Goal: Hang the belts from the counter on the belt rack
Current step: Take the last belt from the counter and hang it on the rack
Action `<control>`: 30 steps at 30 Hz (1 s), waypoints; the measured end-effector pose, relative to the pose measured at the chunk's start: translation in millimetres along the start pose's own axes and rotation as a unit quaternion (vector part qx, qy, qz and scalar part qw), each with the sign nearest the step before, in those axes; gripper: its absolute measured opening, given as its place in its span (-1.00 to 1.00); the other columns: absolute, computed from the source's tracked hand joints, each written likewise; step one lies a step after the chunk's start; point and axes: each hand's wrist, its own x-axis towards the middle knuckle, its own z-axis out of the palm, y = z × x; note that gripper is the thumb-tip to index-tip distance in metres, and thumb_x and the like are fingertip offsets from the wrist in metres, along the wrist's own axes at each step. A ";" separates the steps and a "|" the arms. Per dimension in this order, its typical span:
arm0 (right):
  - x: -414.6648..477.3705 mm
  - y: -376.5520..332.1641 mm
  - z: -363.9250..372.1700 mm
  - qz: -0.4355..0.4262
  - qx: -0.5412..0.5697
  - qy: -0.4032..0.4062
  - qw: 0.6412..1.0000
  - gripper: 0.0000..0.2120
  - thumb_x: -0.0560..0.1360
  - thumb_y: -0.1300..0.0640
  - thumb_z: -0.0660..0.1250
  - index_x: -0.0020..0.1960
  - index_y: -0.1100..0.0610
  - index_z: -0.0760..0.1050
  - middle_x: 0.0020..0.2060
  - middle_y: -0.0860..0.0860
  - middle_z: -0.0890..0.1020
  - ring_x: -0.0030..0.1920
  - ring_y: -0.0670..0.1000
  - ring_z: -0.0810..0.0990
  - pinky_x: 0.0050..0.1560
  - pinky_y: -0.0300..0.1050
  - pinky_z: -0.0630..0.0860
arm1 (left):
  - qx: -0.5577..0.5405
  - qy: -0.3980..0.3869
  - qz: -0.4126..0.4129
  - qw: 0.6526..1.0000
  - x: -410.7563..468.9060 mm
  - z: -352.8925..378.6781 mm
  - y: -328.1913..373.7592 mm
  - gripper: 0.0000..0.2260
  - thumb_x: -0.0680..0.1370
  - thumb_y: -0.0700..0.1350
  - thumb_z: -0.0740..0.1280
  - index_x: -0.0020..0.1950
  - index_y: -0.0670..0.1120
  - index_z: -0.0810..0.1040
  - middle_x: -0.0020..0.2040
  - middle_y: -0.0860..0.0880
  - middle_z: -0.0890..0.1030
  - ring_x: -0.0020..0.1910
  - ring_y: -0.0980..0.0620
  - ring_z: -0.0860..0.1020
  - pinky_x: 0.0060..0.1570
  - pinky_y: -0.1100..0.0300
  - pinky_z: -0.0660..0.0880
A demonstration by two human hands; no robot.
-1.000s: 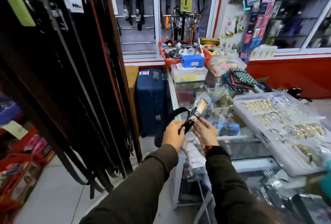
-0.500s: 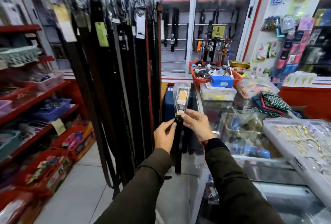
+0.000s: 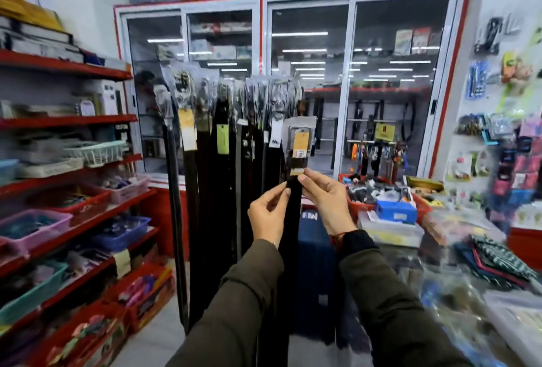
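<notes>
Raising a black belt (image 3: 293, 205) toward the belt rack (image 3: 234, 94).
Left hand (image 3: 268, 214) and right hand (image 3: 325, 202) pinch it just below the rack; next, its wrapped buckle needs hooking on.

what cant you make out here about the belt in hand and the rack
- Rack hooks: head view, hidden behind the plastic-wrapped buckles of the hanging belts.
- Held belt: its lower end is hidden behind the sleeves.
- Its tag: print too small and blurred.
- Its buckle: obscured by the glossy wrap.
- Counter: motion blur; remaining belts can't be told.
</notes>
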 end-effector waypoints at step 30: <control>86.0 -55.1 27.4 -0.203 -0.286 0.085 0.933 -0.66 0.57 0.20 0.26 0.34 0.12 0.46 0.23 0.09 0.61 0.19 0.09 0.62 0.26 0.11 0.55 | 0.168 -0.041 0.128 0.977 93.3 9.2 69.5 -0.80 0.54 -0.24 0.38 0.14 -0.11 0.68 -0.03 -0.08 0.74 -0.04 0.05 0.69 0.14 0.02 0.63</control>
